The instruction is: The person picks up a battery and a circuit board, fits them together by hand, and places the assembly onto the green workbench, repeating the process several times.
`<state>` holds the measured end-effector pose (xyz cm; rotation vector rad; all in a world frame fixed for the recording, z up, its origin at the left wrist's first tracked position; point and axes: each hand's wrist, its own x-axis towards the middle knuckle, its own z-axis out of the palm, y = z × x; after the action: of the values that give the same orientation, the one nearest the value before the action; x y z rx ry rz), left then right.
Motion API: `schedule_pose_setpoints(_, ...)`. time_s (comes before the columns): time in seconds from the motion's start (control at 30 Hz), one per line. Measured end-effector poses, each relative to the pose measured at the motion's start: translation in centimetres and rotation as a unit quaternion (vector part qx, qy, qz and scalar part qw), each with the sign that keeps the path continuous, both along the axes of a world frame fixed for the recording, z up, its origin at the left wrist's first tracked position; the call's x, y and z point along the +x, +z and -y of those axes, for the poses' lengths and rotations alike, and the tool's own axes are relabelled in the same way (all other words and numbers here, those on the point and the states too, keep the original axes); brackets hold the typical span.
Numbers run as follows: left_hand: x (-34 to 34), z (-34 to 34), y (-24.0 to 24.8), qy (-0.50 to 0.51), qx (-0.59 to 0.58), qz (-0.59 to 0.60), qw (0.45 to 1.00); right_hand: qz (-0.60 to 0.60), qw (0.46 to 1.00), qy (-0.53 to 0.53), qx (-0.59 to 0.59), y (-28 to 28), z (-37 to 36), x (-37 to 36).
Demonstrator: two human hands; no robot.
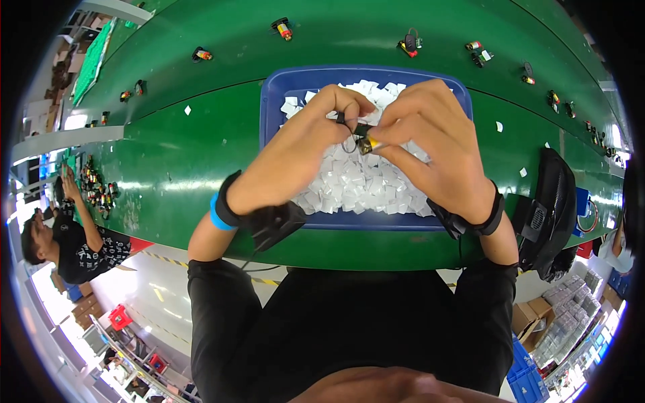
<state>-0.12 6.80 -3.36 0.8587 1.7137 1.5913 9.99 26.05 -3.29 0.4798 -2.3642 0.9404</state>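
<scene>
Over a blue tray (pixel 265 114) filled with small white paper-like pieces (pixel 366 185), my two hands hold one small wired electronic assembly. My left hand (pixel 295 148) is closed in a pinch at the black part (pixel 340 118) of it. My right hand (pixel 447 144) pinches the other end, where a dark piece and a small yellow cylinder, like a battery (pixel 369 144), show at the fingertips. Thin dark wire loops hang between the two hands. My fingers hide part of the assembly.
Similar wired assemblies (pixel 283 29) lie spaced along the green table's (pixel 222 144) far strip; several are heaped at the left (pixel 99 185). A co-worker (pixel 74 235) sits at the left. A black bag (pixel 551 208) lies to the right. Dark straps and a cable (pixel 262 269) hang at my wrists.
</scene>
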Motion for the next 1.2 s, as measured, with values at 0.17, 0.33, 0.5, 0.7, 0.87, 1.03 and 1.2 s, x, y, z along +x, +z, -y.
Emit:
schedule_pose_setpoints(0.17,-2.3,0.7,0.6,-0.110,0.075,0.402,0.906,-0.065,0.997,0.044,0.017,-0.9,0.7,0.0)
schedule_pose_setpoints(0.33,-0.9,-0.1,1.4,-0.024,0.002,0.199,0.980,-0.057,0.998,0.040,-0.002,0.3,-0.4,-0.1)
schedule_pose_setpoints(0.5,-0.4,0.6,2.1,-0.049,-0.006,0.134,0.990,-0.079,0.996,0.045,0.003,0.6,-0.3,0.0)
schedule_pose_setpoints(0.7,0.2,0.9,2.4,-0.051,-0.024,0.083,0.995,-0.128,0.991,-0.003,0.049,0.1,0.3,0.2)
schedule_pose_setpoints(0.87,0.3,0.9,3.0,-0.059,-0.101,0.036,0.992,-0.090,0.990,-0.040,0.100,1.0,0.1,0.5)
schedule_pose_setpoints(1.03,0.5,1.0,2.9,-0.057,-0.115,0.044,0.991,-0.045,0.989,-0.064,0.125,0.8,0.4,0.7)
schedule_pose_setpoints(1.2,1.1,0.8,2.7,-0.045,-0.087,-0.022,0.995,-0.057,0.989,-0.058,0.121,0.7,0.3,0.7)
